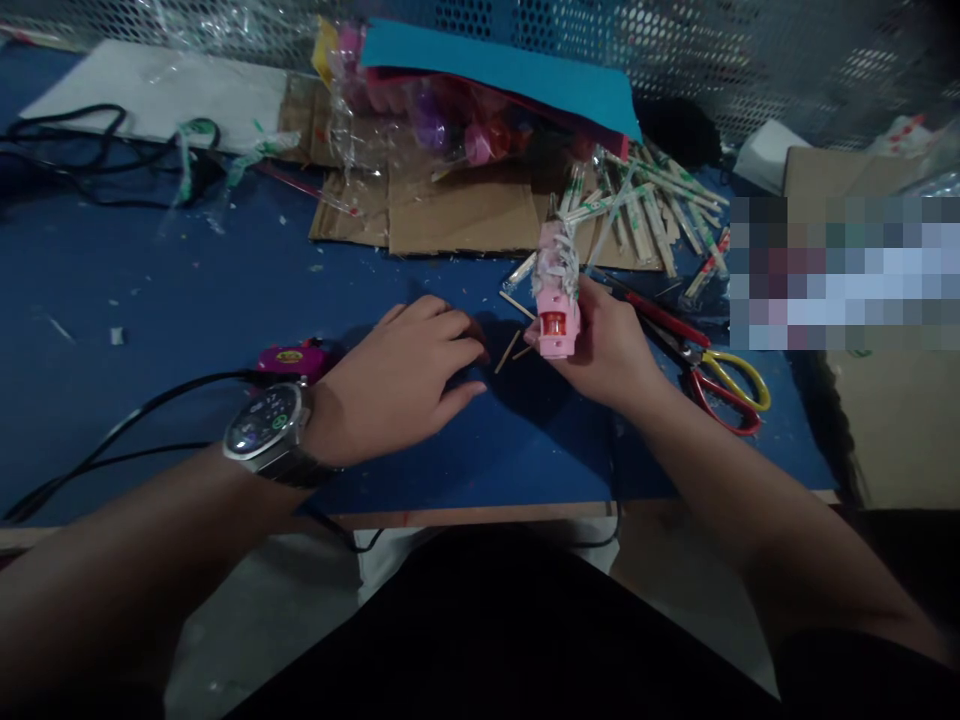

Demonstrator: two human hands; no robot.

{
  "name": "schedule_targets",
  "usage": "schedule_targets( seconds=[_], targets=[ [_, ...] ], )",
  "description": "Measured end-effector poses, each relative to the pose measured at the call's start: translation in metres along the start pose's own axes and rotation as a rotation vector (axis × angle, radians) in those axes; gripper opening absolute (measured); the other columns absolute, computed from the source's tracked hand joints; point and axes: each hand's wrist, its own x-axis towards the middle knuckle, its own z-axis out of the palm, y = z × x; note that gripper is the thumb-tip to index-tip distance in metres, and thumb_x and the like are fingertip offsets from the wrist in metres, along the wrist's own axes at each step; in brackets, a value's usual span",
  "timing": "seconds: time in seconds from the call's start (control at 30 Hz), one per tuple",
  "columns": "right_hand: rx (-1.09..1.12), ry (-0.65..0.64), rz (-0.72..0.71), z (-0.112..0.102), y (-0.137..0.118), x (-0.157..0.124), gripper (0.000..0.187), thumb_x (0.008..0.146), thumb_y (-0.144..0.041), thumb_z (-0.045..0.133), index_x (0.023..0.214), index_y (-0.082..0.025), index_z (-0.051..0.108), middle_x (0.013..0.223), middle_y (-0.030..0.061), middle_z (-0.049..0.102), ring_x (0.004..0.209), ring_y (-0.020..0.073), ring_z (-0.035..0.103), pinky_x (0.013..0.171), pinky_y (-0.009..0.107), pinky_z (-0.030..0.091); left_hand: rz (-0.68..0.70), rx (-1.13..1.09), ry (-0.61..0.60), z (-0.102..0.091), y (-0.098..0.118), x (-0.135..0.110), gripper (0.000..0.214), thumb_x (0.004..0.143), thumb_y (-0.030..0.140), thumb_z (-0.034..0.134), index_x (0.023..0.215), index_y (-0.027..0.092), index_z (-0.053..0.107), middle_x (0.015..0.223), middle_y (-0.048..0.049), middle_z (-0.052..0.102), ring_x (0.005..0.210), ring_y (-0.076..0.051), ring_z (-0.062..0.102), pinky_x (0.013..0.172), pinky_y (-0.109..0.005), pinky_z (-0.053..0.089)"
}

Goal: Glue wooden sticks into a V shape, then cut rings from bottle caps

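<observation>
My right hand (611,345) is wrapped round a pink glue gun (556,290) just above the blue table. A red switch shows on its near end, whitish dried glue clings to its upper part, and its metal tip points away from me. My left hand (412,370) rests palm down on the table with its fingers slightly bent and apart, holding nothing. Between the two hands lie a few short thin wooden sticks (508,352). A magenta object (291,360) with a yellow label and black cables sits behind my left wrist, partly hidden by the watch (264,420).
Scissors (712,375) with red and yellow handles lie right of my right hand. Behind it are many paper-wrapped sticks (660,215) on cardboard (465,215). A clear bag of coloured items (442,120) lies under a blue sheet (495,65). Black cables (97,150) run at left.
</observation>
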Motion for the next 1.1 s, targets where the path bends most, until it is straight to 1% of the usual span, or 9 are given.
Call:
schedule_targets(
  seconds=[0.17,0.37,0.43,0.6,0.7,0.83,0.9,0.97,1.1],
  targets=[
    [-0.129,0.019,-0.001,0.001,-0.008,0.004,0.038,0.075,-0.037,0.082,0.091,-0.027,0.050,0.074,0.0024,0.068,0.061,0.0241,0.062,0.058,0.035,0.042,0.011,0.012,-0.023,0.000,0.001,0.001,0.028,0.100,0.038,0.063,0.116,0.018,0.076,0.125,-0.0127,0.070,0.119,-0.035,0.059,0.102,-0.053,0.051],
    [-0.224,-0.019,-0.049,0.007,-0.012,0.008,0.034,0.074,-0.027,0.079,0.092,-0.026,0.050,0.082,0.0063,0.071,0.073,0.0288,0.066,0.068,0.040,0.050,0.016,0.048,-0.014,0.000,0.003,0.001,0.029,0.101,0.040,0.063,0.112,0.017,0.076,0.117,-0.0131,0.071,0.113,-0.034,0.060,0.101,-0.051,0.051],
    [-0.118,-0.035,-0.039,0.006,-0.011,0.007,0.035,0.074,-0.029,0.082,0.092,-0.026,0.051,0.083,0.0051,0.070,0.072,0.0278,0.065,0.069,0.042,0.052,0.003,0.053,-0.016,0.000,0.003,0.001,0.031,0.101,0.041,0.062,0.113,0.016,0.076,0.117,-0.0136,0.071,0.114,-0.035,0.060,0.101,-0.052,0.051],
    [0.393,-0.021,0.054,-0.004,-0.020,-0.001,0.034,0.079,-0.032,0.089,0.093,-0.028,0.058,0.087,0.0024,0.071,0.077,0.0238,0.067,0.077,0.044,0.058,-0.045,0.036,0.005,-0.002,0.003,0.001,0.032,0.103,0.040,0.060,0.120,0.018,0.076,0.120,-0.0122,0.073,0.117,-0.036,0.061,0.104,-0.053,0.049],
    [0.542,-0.045,0.103,-0.012,-0.029,-0.005,0.035,0.080,-0.035,0.091,0.088,-0.027,0.058,0.086,0.0008,0.071,0.078,0.0210,0.064,0.079,0.042,0.056,-0.052,-0.014,0.033,-0.005,0.004,0.002,0.032,0.102,0.041,0.060,0.120,0.020,0.075,0.116,-0.0111,0.075,0.114,-0.034,0.064,0.105,-0.051,0.049],
    [0.644,-0.109,0.052,-0.016,-0.034,-0.007,0.038,0.082,-0.035,0.090,0.083,-0.027,0.053,0.085,-0.0013,0.069,0.079,0.0192,0.062,0.078,0.038,0.054,0.000,-0.073,0.128,-0.008,0.006,0.003,0.033,0.105,0.039,0.058,0.125,0.018,0.073,0.108,-0.0108,0.075,0.106,-0.032,0.067,0.099,-0.048,0.052],
    [0.612,-0.076,0.046,-0.016,-0.034,-0.007,0.036,0.082,-0.036,0.090,0.085,-0.027,0.055,0.088,-0.0009,0.070,0.081,0.0198,0.063,0.080,0.038,0.054,0.041,-0.047,0.112,-0.006,0.006,0.004,0.035,0.105,0.034,0.056,0.133,0.018,0.069,0.115,-0.0115,0.074,0.108,-0.032,0.067,0.102,-0.050,0.051],
    [0.562,-0.016,0.062,-0.015,-0.033,-0.007,0.033,0.084,-0.038,0.089,0.090,-0.027,0.058,0.091,0.0003,0.072,0.085,0.0213,0.065,0.085,0.041,0.055,0.060,0.014,0.068,-0.001,0.006,0.004,0.042,0.104,0.027,0.054,0.144,0.020,0.063,0.131,-0.0127,0.070,0.119,-0.036,0.063,0.106,-0.054,0.050],
    [0.531,0.037,0.066,-0.012,-0.028,-0.006,0.032,0.088,-0.045,0.085,0.089,-0.026,0.058,0.089,0.0014,0.074,0.089,0.0231,0.069,0.092,0.044,0.056,0.018,0.103,-0.007,0.010,0.006,0.003,0.059,0.103,0.017,0.048,0.161,0.025,0.048,0.157,-0.0105,0.057,0.139,-0.043,0.049,0.108,-0.062,0.049]
  ],
)
